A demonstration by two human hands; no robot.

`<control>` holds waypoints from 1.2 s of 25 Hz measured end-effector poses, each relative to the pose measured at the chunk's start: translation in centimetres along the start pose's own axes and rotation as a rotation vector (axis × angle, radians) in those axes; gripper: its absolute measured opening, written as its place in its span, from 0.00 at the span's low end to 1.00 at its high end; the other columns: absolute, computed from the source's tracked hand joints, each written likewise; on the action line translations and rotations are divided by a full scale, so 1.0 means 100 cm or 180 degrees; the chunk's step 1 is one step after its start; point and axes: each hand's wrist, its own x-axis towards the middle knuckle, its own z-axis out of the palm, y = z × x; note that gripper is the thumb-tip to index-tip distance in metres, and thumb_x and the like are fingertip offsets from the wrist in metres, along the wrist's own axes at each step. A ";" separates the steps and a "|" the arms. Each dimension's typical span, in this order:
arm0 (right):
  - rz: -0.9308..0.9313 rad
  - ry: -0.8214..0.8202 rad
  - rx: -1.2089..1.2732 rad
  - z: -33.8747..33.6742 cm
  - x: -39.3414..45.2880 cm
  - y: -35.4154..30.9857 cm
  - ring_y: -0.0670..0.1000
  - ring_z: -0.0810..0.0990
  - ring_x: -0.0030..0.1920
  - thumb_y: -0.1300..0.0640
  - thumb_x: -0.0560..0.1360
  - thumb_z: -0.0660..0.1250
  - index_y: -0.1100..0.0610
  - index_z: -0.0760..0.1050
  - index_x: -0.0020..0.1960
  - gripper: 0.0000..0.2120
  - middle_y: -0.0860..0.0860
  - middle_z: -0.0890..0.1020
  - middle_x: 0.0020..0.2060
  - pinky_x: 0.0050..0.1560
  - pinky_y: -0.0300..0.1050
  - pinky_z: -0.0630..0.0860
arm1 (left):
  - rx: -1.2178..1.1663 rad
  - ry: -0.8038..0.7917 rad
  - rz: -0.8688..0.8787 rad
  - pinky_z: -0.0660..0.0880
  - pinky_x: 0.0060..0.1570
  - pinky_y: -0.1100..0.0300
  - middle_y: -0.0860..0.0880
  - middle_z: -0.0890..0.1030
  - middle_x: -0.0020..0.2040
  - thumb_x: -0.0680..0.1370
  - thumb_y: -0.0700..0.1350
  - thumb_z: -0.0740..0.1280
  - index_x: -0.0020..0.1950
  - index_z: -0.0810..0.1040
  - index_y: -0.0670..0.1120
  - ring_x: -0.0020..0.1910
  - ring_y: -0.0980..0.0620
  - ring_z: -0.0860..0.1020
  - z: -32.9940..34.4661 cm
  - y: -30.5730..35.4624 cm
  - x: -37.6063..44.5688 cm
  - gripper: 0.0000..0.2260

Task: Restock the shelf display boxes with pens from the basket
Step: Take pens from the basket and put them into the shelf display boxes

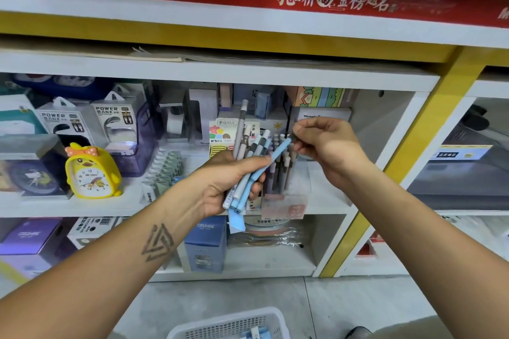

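Observation:
My left hand (228, 181) grips a bundle of pens (249, 154), grey, white and light blue, fanned upward in front of the middle shelf. My right hand (327, 146) pinches the top end of one light blue pen (278, 153) that still lies in the bundle. Just behind the hands stands a clear display box (286, 202) on the shelf, holding several upright pastel pens (283, 165). The white mesh basket (220, 323) sits on the floor at the bottom edge, with light blue items inside.
A yellow duck alarm clock (92, 170) and power bank boxes (115, 118) stand to the left on the same shelf. A blue CRUHRE box (205, 242) sits on the shelf below. A yellow-edged upright (407, 157) divides the shelving on the right.

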 end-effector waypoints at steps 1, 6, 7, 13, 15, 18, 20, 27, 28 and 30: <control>-0.0016 0.0245 0.0047 -0.006 0.003 -0.002 0.49 0.79 0.29 0.68 0.78 0.68 0.64 0.80 0.46 0.03 0.54 0.82 0.31 0.33 0.38 0.78 | -0.0075 0.0084 0.0015 0.74 0.27 0.61 0.43 0.79 0.35 0.72 0.42 0.76 0.47 0.82 0.38 0.27 0.49 0.74 0.000 0.001 0.000 0.09; -0.0937 0.0588 -0.1696 -0.032 0.008 0.003 0.50 0.82 0.34 0.62 0.79 0.68 0.55 0.79 0.48 0.03 0.54 0.82 0.35 0.39 0.45 0.80 | -0.0143 0.0360 -0.0017 0.74 0.24 0.62 0.42 0.79 0.31 0.75 0.36 0.70 0.44 0.78 0.37 0.25 0.49 0.75 0.003 0.002 0.000 0.03; -0.1144 0.0469 -0.2172 -0.034 0.005 0.007 0.51 0.83 0.38 0.60 0.78 0.69 0.54 0.79 0.50 0.02 0.52 0.83 0.37 0.42 0.47 0.81 | -0.0136 0.0365 -0.0032 0.74 0.24 0.62 0.42 0.79 0.31 0.75 0.36 0.70 0.45 0.78 0.36 0.25 0.49 0.76 0.005 0.002 0.000 0.03; -0.1409 -0.0150 -0.2830 -0.036 0.002 0.029 0.55 0.84 0.45 0.57 0.80 0.67 0.52 0.74 0.50 0.01 0.53 0.83 0.43 0.46 0.57 0.82 | -0.0114 0.0377 -0.0053 0.77 0.27 0.60 0.41 0.81 0.35 0.75 0.35 0.70 0.38 0.84 0.38 0.29 0.48 0.79 0.010 -0.004 0.007 0.06; -0.1420 -0.0262 -0.2982 -0.035 0.003 0.033 0.56 0.83 0.45 0.57 0.79 0.67 0.51 0.74 0.48 0.03 0.54 0.83 0.43 0.47 0.57 0.81 | -0.0057 0.0335 -0.0096 0.77 0.26 0.61 0.41 0.81 0.35 0.75 0.36 0.71 0.34 0.85 0.40 0.28 0.49 0.79 0.009 -0.005 0.008 0.09; -0.1353 -0.0384 -0.3014 -0.034 0.005 0.038 0.56 0.82 0.45 0.58 0.79 0.67 0.49 0.74 0.51 0.05 0.55 0.81 0.45 0.49 0.57 0.81 | -0.0032 0.0315 -0.0085 0.77 0.28 0.60 0.41 0.82 0.35 0.74 0.36 0.72 0.33 0.86 0.41 0.29 0.49 0.79 0.007 -0.007 0.009 0.09; -0.1208 -0.0380 -0.2962 -0.032 0.006 0.040 0.55 0.83 0.46 0.58 0.80 0.65 0.48 0.70 0.55 0.08 0.55 0.81 0.46 0.49 0.57 0.82 | -0.0068 0.0285 -0.0097 0.78 0.28 0.60 0.40 0.82 0.36 0.73 0.36 0.73 0.37 0.86 0.39 0.30 0.48 0.80 0.008 -0.006 0.007 0.04; -0.1636 -0.0283 -0.3864 -0.025 0.012 0.037 0.59 0.79 0.52 0.58 0.81 0.64 0.61 0.82 0.55 0.10 0.56 0.81 0.51 0.51 0.55 0.77 | -0.0049 0.0117 -0.0043 0.78 0.29 0.60 0.40 0.82 0.39 0.74 0.37 0.73 0.56 0.81 0.32 0.32 0.47 0.80 0.012 -0.005 0.000 0.13; -0.1581 -0.0161 -0.3544 -0.021 0.009 0.034 0.57 0.79 0.51 0.58 0.81 0.64 0.60 0.82 0.57 0.11 0.56 0.81 0.51 0.51 0.53 0.77 | -0.0031 0.0106 -0.0037 0.78 0.29 0.59 0.40 0.82 0.39 0.74 0.37 0.73 0.56 0.81 0.33 0.33 0.47 0.80 0.012 -0.004 0.000 0.13; -0.1010 -0.0105 -0.2285 -0.011 0.001 0.025 0.50 0.80 0.41 0.54 0.81 0.66 0.56 0.82 0.55 0.09 0.54 0.84 0.44 0.42 0.47 0.77 | -0.0005 0.0056 -0.0035 0.78 0.30 0.59 0.39 0.82 0.40 0.74 0.38 0.73 0.53 0.82 0.34 0.33 0.46 0.81 0.012 -0.005 0.002 0.11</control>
